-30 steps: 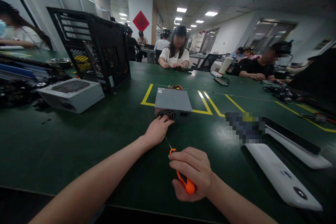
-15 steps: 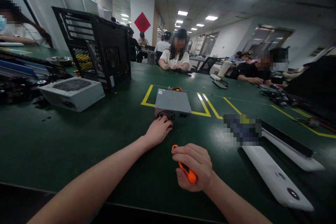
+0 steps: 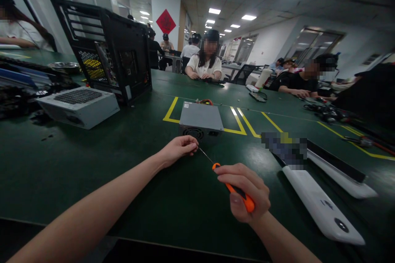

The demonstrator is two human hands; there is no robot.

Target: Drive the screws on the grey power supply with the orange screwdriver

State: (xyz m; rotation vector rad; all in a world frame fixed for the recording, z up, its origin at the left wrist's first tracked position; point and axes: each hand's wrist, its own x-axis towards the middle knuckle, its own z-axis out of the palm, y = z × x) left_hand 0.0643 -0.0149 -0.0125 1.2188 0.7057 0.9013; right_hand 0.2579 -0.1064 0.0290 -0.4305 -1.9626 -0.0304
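A grey power supply box (image 3: 201, 118) lies on the green table (image 3: 129, 172), its fan grille facing me. My left hand (image 3: 179, 149) rests just in front of it, fingers pinched together at the thin metal tip of a screwdriver. My right hand (image 3: 247, 191) is wrapped round the orange handle of that screwdriver (image 3: 236, 191), whose shaft points up-left toward the left fingertips. Whatever the left fingers pinch is too small to make out.
A second power supply (image 3: 78, 106) and a black computer case (image 3: 105, 55) stand at the left. Two long white panels (image 3: 321, 205) lie at the right. Yellow tape lines mark the table. Several people sit across the table and at the far left.
My left hand has drawn back from the box's front face toward me. The right hand has swung the screwdriver so its shaft now points at the left fingertips.
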